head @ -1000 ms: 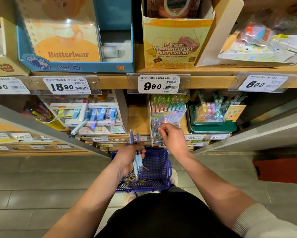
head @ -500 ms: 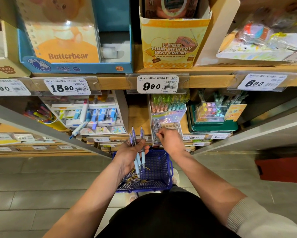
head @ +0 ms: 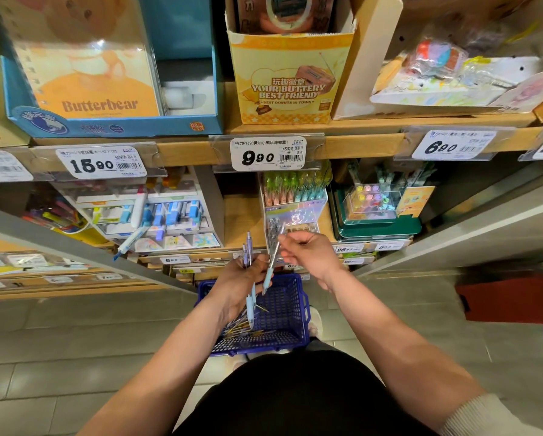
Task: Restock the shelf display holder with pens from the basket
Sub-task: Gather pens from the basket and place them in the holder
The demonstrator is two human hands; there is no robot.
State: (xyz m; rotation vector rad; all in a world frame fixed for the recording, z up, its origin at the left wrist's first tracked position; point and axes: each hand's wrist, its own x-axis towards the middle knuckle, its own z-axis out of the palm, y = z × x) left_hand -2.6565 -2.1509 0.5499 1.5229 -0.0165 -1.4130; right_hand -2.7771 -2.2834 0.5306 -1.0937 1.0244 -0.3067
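Right hand (head: 309, 256) has come back from the display holder (head: 295, 212), now pinching one pen (head: 271, 265) beside the left hand's bundle.
Left hand (head: 242, 278) grips spare pens (head: 249, 278) above the basket (head: 282, 313); holder at 12 o'clock, so lead tip-down, slide it in straight.

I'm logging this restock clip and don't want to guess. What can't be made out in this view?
- Head view: how many pens remain in the blue basket; the left hand and forearm cover part of it.
- Whether the right hand grips a single pen; motion blur there.
- Small print on the 9.90 price tag: too small.
- Free slots in the display holder: glare and blur.
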